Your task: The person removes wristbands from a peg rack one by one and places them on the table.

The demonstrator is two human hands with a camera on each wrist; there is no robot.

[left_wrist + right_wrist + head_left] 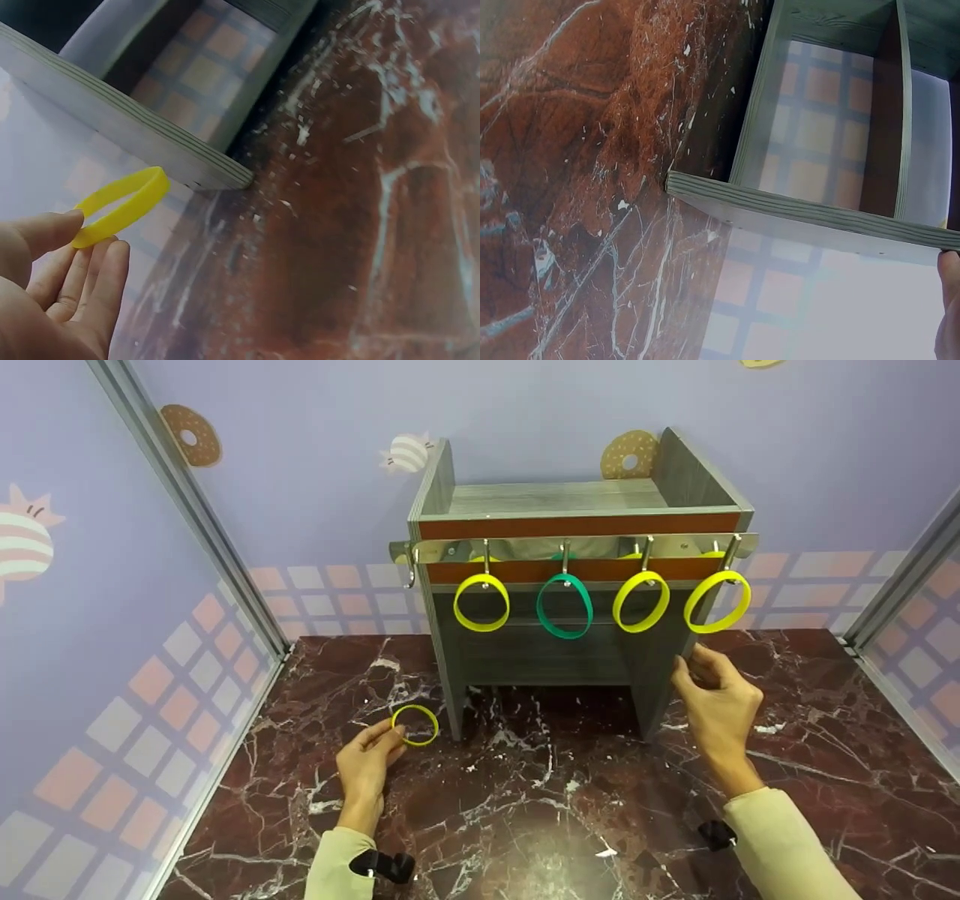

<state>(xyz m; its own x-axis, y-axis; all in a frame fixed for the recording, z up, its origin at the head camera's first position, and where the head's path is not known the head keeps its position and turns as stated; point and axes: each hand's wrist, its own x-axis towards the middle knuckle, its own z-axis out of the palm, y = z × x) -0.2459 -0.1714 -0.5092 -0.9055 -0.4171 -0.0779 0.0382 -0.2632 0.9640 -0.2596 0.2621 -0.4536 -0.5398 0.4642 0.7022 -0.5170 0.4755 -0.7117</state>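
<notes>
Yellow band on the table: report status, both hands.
Left hand pinches yellow band at table level. Right hand open beside rack. Leftmost hook bare, path unobstructed.

Yellow band (415,725), green ring (564,606), red-brown marble tabletop (525,810)

rack (540,660) centre-back on table (525,810) | four rings on hooks | loose ring (415,725) left-front of rack
</notes>
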